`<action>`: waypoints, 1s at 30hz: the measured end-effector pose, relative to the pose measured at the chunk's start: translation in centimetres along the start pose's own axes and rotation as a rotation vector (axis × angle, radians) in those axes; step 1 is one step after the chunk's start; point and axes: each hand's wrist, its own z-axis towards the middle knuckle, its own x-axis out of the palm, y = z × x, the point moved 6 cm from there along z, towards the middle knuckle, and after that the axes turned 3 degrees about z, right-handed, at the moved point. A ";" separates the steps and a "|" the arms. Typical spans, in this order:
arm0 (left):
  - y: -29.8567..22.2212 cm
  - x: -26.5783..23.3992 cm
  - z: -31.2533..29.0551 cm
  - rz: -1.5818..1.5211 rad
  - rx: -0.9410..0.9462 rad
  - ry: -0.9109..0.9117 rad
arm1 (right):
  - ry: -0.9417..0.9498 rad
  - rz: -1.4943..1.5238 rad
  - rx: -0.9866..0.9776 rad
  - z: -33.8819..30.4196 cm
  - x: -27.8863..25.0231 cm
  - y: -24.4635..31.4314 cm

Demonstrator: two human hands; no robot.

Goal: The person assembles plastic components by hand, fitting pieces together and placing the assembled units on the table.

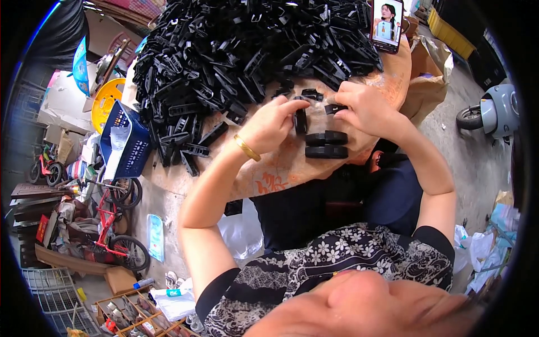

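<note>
The small black plastic piece (335, 108) sits pinched in the grip of the right hand (368, 109), just above the round wooden tabletop (281, 168) near its front edge. The left hand (273, 122), a gold bangle (246, 147) on its wrist, has its fingers closed on a second, upright black clip part (301, 121), and the 2 hands meet as if fitting one part to the other.

Directly below the hands lie 2 finished-looking black clips (326, 144), side by side and touching, set apart from the rest. By that count very little appears done: behind the hands a huge heap of loose black clip parts (247, 50) covers most of the tabletop, so nearly all the work seems left.

A phone (387, 23) with a lit screen stands propped at the far right of the heap. To the left of the tabletop is a blue plastic basket (130, 147), with a red bicycle (115, 224) on the floor below it and a grey scooter (494, 112) off to the right.
</note>
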 end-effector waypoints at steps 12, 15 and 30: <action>-1.5 0.7 0.3 0.230 0.104 -0.223 | -0.112 0.195 -0.058 0.8 0.4 1.6; -0.4 -0.1 0.1 0.093 -0.071 -0.185 | -0.109 0.049 -0.101 0.8 0.1 2.0; -1.1 0.4 0.8 0.100 0.065 -0.141 | -0.039 0.204 -0.209 1.5 1.2 1.3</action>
